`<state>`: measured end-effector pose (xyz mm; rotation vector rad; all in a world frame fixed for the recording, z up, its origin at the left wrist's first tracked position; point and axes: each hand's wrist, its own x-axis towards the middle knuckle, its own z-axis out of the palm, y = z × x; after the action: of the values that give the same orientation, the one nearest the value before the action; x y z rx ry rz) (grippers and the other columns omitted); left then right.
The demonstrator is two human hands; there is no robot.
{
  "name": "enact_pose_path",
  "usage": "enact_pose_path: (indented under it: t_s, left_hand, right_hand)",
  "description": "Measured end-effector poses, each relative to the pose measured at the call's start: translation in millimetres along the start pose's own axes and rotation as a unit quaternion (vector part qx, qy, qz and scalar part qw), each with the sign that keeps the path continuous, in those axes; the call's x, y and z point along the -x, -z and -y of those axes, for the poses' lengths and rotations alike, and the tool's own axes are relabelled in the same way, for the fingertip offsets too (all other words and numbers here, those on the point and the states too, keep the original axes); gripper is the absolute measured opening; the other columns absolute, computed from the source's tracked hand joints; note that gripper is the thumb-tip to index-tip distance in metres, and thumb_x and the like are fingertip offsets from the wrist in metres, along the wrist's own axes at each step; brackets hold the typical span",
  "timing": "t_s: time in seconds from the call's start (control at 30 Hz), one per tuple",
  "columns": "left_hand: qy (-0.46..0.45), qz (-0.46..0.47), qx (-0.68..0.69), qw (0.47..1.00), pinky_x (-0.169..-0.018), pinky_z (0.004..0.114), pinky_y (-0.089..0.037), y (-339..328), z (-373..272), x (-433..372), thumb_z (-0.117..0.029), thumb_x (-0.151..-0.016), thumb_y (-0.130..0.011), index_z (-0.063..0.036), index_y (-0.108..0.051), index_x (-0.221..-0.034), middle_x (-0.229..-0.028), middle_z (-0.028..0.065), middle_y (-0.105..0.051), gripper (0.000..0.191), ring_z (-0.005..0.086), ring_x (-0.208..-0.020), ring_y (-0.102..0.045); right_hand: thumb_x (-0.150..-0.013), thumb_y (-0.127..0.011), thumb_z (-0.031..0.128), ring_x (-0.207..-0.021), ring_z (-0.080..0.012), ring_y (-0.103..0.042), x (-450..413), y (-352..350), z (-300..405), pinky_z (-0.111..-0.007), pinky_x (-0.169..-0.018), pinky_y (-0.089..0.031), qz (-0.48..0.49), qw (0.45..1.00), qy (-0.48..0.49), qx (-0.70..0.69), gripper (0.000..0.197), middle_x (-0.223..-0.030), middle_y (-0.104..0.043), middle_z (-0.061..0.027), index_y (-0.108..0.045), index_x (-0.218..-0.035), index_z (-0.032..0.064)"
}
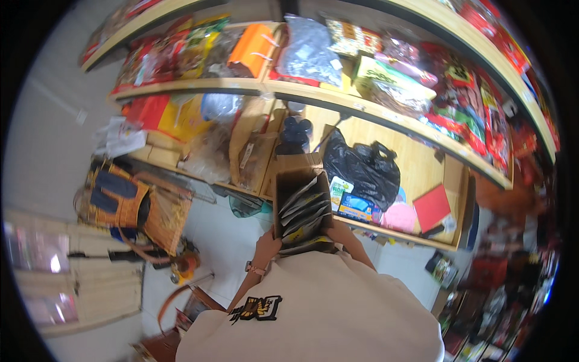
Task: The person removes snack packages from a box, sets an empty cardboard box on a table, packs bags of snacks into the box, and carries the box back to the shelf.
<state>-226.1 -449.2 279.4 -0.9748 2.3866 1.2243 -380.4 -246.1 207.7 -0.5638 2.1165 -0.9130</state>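
Note:
An open cardboard box (325, 181) stands against my front, its far flap raised. Dark flat packets (305, 208) with some yellow marking lie in a slanted row inside it. My left hand (268, 246) grips the box's near left side, with a watch on the wrist. At the near right side, my right hand (339, 233) holds the box too; its fingers are partly hidden. Beyond the box, on the low wooden shelf, several dark round-topped containers (294, 131) stand close to its raised flap.
Right of the box lie a black plastic bag (362, 167), a blue boxed product (358, 208) and a red card (432, 208). An upper shelf edge (316, 92) crosses ahead, loaded with packaged goods. A wicker basket (120, 194) stands at left; a bag with a brown handle (203, 301) is below.

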Motion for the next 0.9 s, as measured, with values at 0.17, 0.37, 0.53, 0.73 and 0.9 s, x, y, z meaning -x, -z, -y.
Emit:
enact_pose_path:
  t_s: [0.17,0.37,0.53,0.73,0.9]
  left_hand:
    - [-0.066,0.068,-0.07,0.993,-0.081,0.046,-0.045,23.8,21.4,-49.1,-0.019,-0.074,-0.046,-0.0048,-0.045,-0.125,-0.098,0.0267,-0.06,0.053,0.0429,-0.093,-0.056]
    - [-0.127,0.151,-0.136,0.971,-0.081,0.047,-0.045,36.4,22.6,-81.9,-0.018,-0.074,-0.045,-0.0058,-0.048,-0.122,-0.097,0.0267,-0.06,0.05,0.0431,-0.092,-0.056]
    - [-0.139,0.203,-0.141,0.959,-0.078,0.046,-0.045,39.7,-6.8,-95.3,-0.02,-0.071,-0.048,-0.0031,-0.059,-0.102,-0.089,0.0255,-0.061,0.037,0.0416,-0.088,-0.058]
    - [-0.213,0.199,-0.136,0.947,-0.07,0.047,-0.045,9.1,-54.3,-97.5,-0.021,-0.069,-0.051,0.0084,-0.057,-0.085,-0.075,0.0294,-0.058,0.034,0.0438,-0.075,-0.057]
    - [-0.28,0.229,-0.193,0.912,-0.068,0.042,-0.044,-35.2,-105.6,-118.8,-0.018,-0.073,-0.049,0.01,-0.051,-0.087,-0.082,0.0309,-0.056,0.031,0.0412,-0.083,-0.057]
  right_hand:
    - [-0.077,-0.056,0.028,-0.101,-0.0377,-0.054,10.8,-12.4,38.7,-0.043,-0.086,-0.042,-0.009,0.992,-0.129,0.007,0.038,-0.108,-0.059,-0.0192,-0.057,-0.11,0.0081]
    - [-0.079,-0.055,0.032,-0.097,-0.0413,-0.054,23.7,-64.5,25.9,-0.046,-0.083,-0.044,-0.184,0.957,-0.225,-0.01,0.032,-0.1,-0.058,-0.0249,-0.062,-0.099,0.0083]
    - [-0.083,-0.053,0.031,-0.092,-0.0378,-0.058,34.4,-63.3,12.4,-0.045,-0.079,-0.046,-0.095,0.967,-0.115,0.204,0.027,-0.093,-0.058,-0.0226,-0.065,-0.092,0.0089]
    - [-0.084,-0.051,0.024,-0.08,-0.037,-0.061,70.5,-45.1,-2.5,-0.043,-0.072,-0.049,-0.178,0.954,-0.148,0.188,0.019,-0.083,-0.06,-0.0201,-0.066,-0.092,0.0151]
    - [-0.077,-0.058,0.036,-0.095,-0.0415,-0.056,84.9,3.9,-20.3,-0.043,-0.084,-0.045,-0.247,0.909,-0.315,-0.114,0.05,-0.102,-0.059,-0.0271,-0.055,-0.102,-0.0067]
